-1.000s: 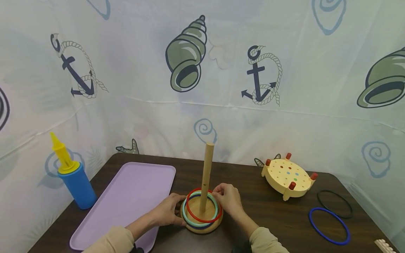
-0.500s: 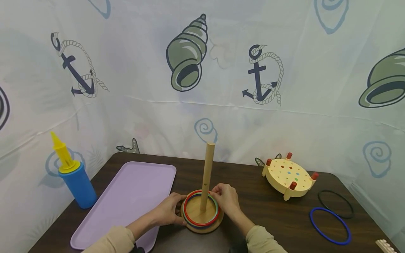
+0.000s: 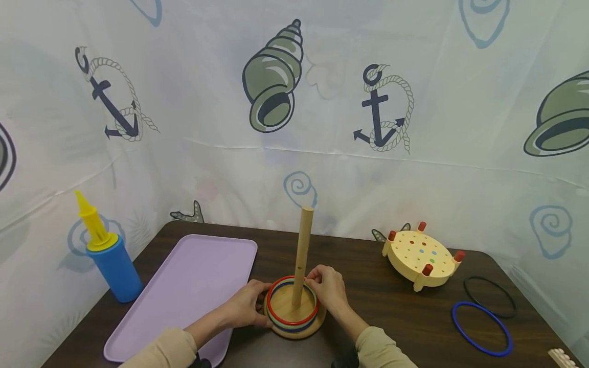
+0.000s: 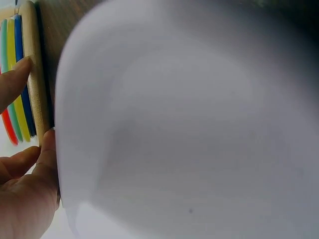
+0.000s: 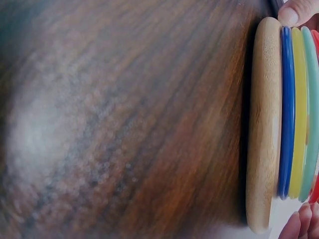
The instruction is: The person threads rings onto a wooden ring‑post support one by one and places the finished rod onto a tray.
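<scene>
On the near part of the dark table (image 3: 377, 317), a wooden base (image 3: 286, 302) is standing with a peg (image 3: 302, 255) rising from its middle, and four rings are lying around that peg: a blue ring (image 5: 287, 114) lowest, then a yellow ring (image 5: 298, 114), a light green ring (image 5: 312, 114) and, on top, a red ring (image 4: 9, 128). The left hand (image 3: 246, 306) is gripping the side of the base between thumb and fingers, probably to keep it from sliding while the other hand is working. The right hand (image 3: 330, 289) is curling its fingertips at the far right edge of the red ring and seems to be pinching it (the exact contact is partly hidden), presumably to level it over the light green one. The lilac tray (image 3: 198, 286) is resting flat, to the left of the base, likely so that both hands are reaching the peg freely.

Compared with a second ago, the red ring is now sitting lined up with the stack, no longer hanging off-centre over the light green ring. The right hand is staying at nearly the same spot, and the left is keeping its hold.
</scene>
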The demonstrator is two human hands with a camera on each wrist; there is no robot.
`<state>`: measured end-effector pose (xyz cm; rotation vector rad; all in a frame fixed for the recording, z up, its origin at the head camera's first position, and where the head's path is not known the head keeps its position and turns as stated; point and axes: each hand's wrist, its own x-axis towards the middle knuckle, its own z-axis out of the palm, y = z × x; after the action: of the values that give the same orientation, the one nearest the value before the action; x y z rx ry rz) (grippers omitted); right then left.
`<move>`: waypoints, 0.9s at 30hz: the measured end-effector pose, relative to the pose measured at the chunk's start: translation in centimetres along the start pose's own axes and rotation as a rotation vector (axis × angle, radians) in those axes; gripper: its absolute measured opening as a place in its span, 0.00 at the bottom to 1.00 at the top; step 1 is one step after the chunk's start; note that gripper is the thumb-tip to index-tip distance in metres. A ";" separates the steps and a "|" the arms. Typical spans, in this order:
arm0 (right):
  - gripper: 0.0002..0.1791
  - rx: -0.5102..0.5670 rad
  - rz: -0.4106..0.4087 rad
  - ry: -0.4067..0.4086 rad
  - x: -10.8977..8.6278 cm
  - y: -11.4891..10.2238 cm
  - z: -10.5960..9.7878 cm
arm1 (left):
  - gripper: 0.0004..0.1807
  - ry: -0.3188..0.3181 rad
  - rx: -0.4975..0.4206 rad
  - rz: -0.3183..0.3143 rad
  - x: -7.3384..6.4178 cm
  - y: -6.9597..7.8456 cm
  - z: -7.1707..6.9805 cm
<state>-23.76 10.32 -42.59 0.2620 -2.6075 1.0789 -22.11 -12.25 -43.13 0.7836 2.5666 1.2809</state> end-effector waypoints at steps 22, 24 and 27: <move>0.03 0.160 0.117 -0.032 -1.2 2.0 -4.2 | 0.43 -0.012 -0.005 -0.008 0.1 0.1 0.0; 0.03 0.190 0.145 -0.062 -1.4 2.6 -5.5 | 0.43 -0.010 -0.010 -0.008 0.1 0.1 -0.1; 0.04 0.225 0.143 -0.140 -1.7 3.9 -7.8 | 0.44 -0.012 -0.014 -0.011 0.1 0.1 -0.1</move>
<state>-21.60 18.74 -40.52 0.2102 -2.6596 1.4566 -22.21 -12.20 -42.98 0.7708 2.5468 1.2856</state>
